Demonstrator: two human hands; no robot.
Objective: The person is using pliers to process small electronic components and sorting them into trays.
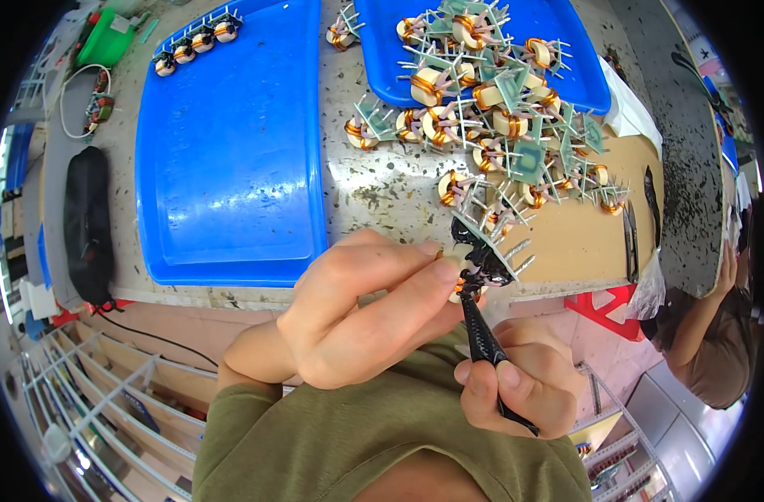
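Observation:
In front of my chest, my left hand [373, 305] pinches a small coil assembly between thumb and fingers. This coil assembly [492, 261] has a green board edge, metal pins pointing right and glossy black material over its inner side. My right hand [528, 381] is closed around slim black tweezers [480, 339] with a textured grip. Their upper end touches or nearly touches the underside of the coil, by its orange winding; the exact contact is hidden. Behind the held part lies a heap of similar coil assemblies [509, 124], cream rings with orange wire on green boards.
A large blue tray [223, 159] at left holds a short row of black-coated coils [202, 42]. Another blue tray [582, 79] lies under the heap, beside brown cardboard [578, 251]. Scissors-like tool [631, 243], black pouch [89, 226] and a green container [106, 38] lie around. A person [712, 335] sits at right.

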